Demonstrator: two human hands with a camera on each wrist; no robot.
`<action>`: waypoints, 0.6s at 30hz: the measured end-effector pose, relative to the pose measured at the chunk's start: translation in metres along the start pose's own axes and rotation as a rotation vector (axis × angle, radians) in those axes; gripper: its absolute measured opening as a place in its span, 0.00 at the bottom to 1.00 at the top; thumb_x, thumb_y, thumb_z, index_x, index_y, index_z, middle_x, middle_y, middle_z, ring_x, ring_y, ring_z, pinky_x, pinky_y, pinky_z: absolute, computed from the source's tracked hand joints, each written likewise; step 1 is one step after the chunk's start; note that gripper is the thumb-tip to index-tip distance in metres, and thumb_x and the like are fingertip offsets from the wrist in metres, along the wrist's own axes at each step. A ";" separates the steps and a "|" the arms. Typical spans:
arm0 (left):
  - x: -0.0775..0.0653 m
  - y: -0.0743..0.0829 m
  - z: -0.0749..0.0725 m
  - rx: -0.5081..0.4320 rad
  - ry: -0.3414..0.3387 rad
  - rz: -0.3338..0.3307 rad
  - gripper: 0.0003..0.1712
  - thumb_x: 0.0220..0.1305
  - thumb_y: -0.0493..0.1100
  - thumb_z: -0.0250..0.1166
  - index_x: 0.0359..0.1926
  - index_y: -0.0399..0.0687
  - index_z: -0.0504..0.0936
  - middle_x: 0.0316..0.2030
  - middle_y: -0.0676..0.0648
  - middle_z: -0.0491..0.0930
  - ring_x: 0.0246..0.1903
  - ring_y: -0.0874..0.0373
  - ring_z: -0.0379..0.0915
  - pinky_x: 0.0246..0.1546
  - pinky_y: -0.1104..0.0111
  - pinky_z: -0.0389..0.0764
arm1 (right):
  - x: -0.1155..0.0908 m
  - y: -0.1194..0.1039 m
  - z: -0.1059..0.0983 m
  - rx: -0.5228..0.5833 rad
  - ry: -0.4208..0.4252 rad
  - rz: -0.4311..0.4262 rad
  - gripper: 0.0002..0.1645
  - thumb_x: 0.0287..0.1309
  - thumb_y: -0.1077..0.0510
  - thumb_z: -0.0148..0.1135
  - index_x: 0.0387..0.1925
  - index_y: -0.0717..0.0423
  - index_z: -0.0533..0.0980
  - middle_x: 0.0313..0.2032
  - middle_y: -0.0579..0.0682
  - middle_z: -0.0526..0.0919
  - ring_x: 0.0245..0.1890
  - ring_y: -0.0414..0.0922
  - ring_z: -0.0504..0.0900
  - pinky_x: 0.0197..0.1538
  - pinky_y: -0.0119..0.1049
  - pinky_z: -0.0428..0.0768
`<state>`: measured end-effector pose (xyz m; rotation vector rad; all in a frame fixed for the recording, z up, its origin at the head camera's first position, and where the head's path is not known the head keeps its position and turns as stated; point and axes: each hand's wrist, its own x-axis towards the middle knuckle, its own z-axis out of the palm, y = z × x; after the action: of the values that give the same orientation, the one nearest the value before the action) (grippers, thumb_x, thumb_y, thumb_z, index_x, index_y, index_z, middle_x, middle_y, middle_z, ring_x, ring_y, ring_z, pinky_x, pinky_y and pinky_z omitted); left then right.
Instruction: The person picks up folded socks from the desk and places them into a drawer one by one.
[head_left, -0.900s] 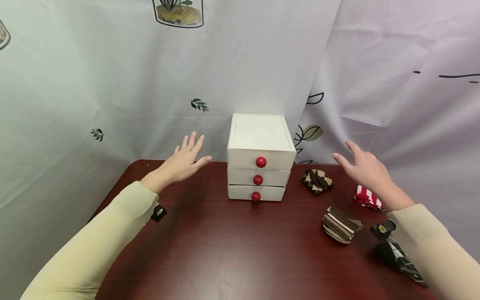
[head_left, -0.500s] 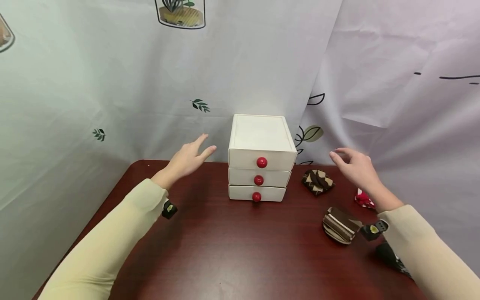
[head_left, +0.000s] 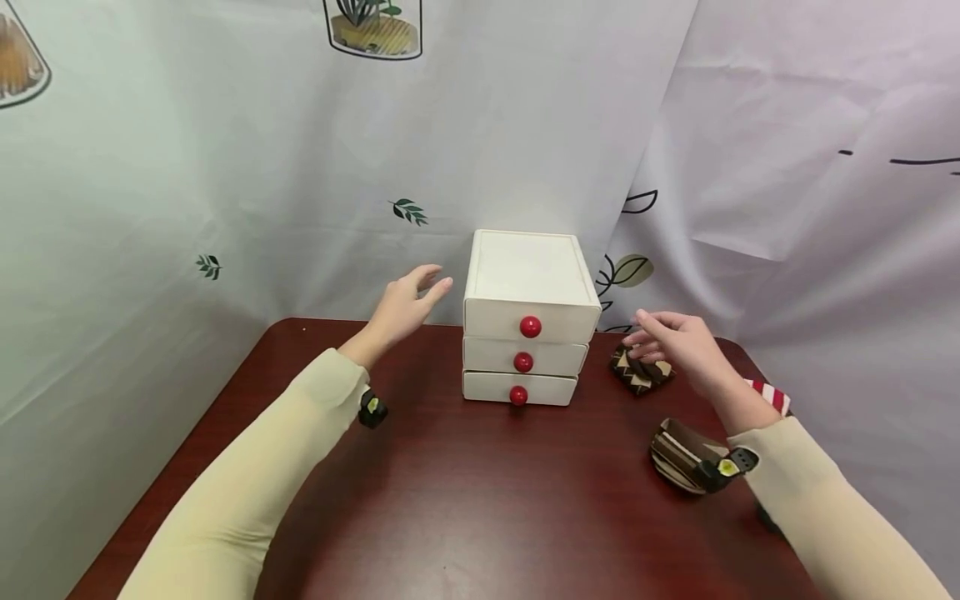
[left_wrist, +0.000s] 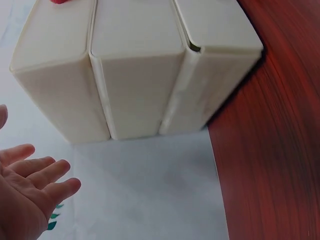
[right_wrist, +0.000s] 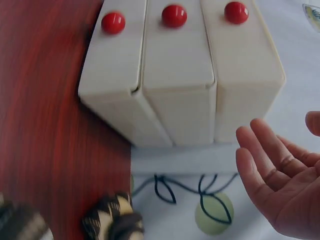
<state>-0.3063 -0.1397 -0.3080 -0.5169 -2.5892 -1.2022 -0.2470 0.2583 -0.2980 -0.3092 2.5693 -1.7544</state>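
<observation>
A small white three-drawer box (head_left: 532, 267) stands at the back of the table, with a round red knob (head_left: 530, 326) on each drawer. All drawers look pushed in. To its left my left hand (head_left: 401, 312) hovers, holding nothing, its fingers spread loosely in the left wrist view. On the other side my right hand (head_left: 686, 346) is in the air, also holding nothing, fingers extended. Beneath it lies a brown, cream and black zigzag-patterned folded cloth bundle (head_left: 637, 377), partly hidden by the fingers. Neither hand touches the box.
A brown striped folded bundle (head_left: 678, 454) lies below the right wrist. A red-and-white striped bundle (head_left: 772, 395) is partly behind the right forearm. A dark bundle (head_left: 767, 520) is mostly covered by the sleeve. A patterned white curtain (head_left: 300, 167) hangs behind the table.
Both hands have moved inward toward the white box, the left to the right, the right to the left. Their fingers are less spread in the head view. The view has shifted slightly.
</observation>
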 end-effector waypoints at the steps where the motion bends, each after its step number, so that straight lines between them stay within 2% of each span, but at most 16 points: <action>1: 0.002 0.001 0.002 -0.024 0.000 0.000 0.34 0.65 0.64 0.51 0.64 0.49 0.66 0.61 0.44 0.68 0.59 0.49 0.65 0.55 0.55 0.67 | 0.001 0.000 0.003 0.041 -0.015 0.003 0.31 0.65 0.43 0.51 0.49 0.69 0.71 0.34 0.56 0.85 0.34 0.50 0.84 0.36 0.39 0.80; 3: 0.004 0.004 0.007 -0.063 0.000 -0.004 0.34 0.65 0.64 0.51 0.65 0.51 0.66 0.61 0.45 0.68 0.60 0.49 0.64 0.56 0.55 0.67 | 0.002 -0.001 0.009 0.110 -0.048 0.009 0.29 0.65 0.44 0.51 0.49 0.69 0.71 0.34 0.58 0.84 0.33 0.51 0.84 0.36 0.40 0.81; 8: 0.010 0.013 0.015 -0.096 -0.012 0.000 0.33 0.65 0.63 0.52 0.65 0.53 0.66 0.63 0.45 0.66 0.60 0.50 0.64 0.56 0.54 0.66 | 0.005 -0.005 0.022 0.185 -0.093 0.025 0.28 0.65 0.46 0.52 0.48 0.70 0.71 0.33 0.60 0.84 0.31 0.50 0.84 0.36 0.41 0.80; 15: 0.019 0.016 0.022 -0.149 -0.013 -0.001 0.32 0.64 0.63 0.54 0.64 0.55 0.68 0.63 0.44 0.65 0.61 0.49 0.63 0.56 0.54 0.66 | 0.012 -0.009 0.040 0.231 -0.129 0.045 0.31 0.66 0.48 0.52 0.51 0.77 0.68 0.35 0.63 0.83 0.30 0.50 0.84 0.36 0.41 0.81; 18: 0.023 0.017 0.023 -0.188 -0.032 -0.006 0.31 0.64 0.61 0.55 0.64 0.56 0.68 0.64 0.46 0.64 0.62 0.50 0.61 0.57 0.54 0.65 | 0.015 -0.009 0.051 0.222 -0.160 0.062 0.32 0.66 0.48 0.52 0.52 0.76 0.68 0.36 0.64 0.82 0.31 0.51 0.84 0.37 0.42 0.80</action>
<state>-0.3217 -0.1070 -0.3032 -0.5696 -2.5190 -1.4593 -0.2544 0.2057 -0.3065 -0.3445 2.2271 -1.8855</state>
